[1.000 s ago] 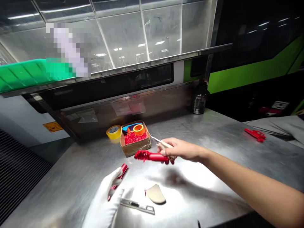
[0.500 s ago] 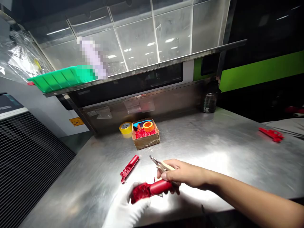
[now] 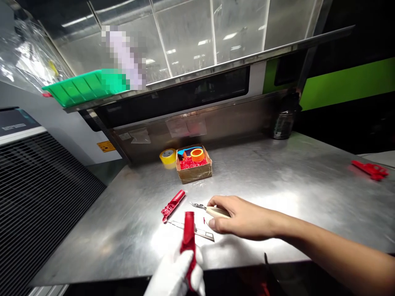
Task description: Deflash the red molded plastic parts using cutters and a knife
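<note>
My left hand (image 3: 182, 269), in a white glove, grips a red plastic part (image 3: 189, 230) whose tubular end points up and away. My bare right hand (image 3: 239, 216) is closed around cream-handled nippers (image 3: 216, 211), with their metal jaws pointing left just above the table. By my right thumb is a tiny red sliver (image 3: 204, 220); whether it is held or lying loose I cannot tell. Flat on the table, partly behind the held part, lies a slim metal tool like a craft knife (image 3: 205, 234). A similar red part (image 3: 173, 205) rests to its upper left.
Behind stands a small cardboard box (image 3: 196, 174) of red scraps with an orange tape roll (image 3: 197, 155), beside a yellow tape roll (image 3: 168, 156). A dark bottle (image 3: 283, 121) stands at the back right, another red part (image 3: 370, 169) at the far right. A green bin (image 3: 83, 88) sits on the shelf.
My left hand has turned the red part from lying sideways to pointing away, apart from my right hand. The slim metal tool on the table has come into view. The nippers have tilted flatter.
</note>
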Tool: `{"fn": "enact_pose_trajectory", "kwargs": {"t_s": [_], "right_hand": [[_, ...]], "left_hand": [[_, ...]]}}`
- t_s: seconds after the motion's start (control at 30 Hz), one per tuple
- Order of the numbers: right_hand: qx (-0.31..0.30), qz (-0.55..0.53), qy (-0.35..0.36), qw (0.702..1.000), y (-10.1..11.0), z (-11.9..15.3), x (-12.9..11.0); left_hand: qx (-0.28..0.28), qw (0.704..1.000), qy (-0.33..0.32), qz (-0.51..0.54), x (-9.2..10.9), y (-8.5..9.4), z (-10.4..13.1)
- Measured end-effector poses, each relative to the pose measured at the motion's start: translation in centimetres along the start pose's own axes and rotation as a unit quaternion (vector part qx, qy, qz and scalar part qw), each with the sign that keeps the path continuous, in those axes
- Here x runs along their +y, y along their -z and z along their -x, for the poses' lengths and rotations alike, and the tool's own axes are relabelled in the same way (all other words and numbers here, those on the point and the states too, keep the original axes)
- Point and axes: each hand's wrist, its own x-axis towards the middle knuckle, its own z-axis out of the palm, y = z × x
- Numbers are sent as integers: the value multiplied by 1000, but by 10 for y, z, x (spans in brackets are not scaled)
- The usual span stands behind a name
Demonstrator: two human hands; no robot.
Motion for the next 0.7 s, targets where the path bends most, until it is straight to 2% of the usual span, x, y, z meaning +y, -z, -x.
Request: {"fn": "enact_pose_trajectory", "kwargs": {"t_s": [0.1,0.2,0.3,0.53,0.7], "right_hand": [[-1,69,-8,998,3,15,-4],[-7,127,-4,992,0,27,-9],[11,202,45,978,-8,33,-14],[73,372,140,914,-28,29,-15],[68,474,202,854,-35,23,-20]], "left_hand": [[41,995,-50,78,4,4,1],[59,989,-39,127,6,4,0],[81,989,-28,121,8,0,-2],[128,970,7,209,8,-4,-3],[149,965,17,214,4,-8,-6]]}}
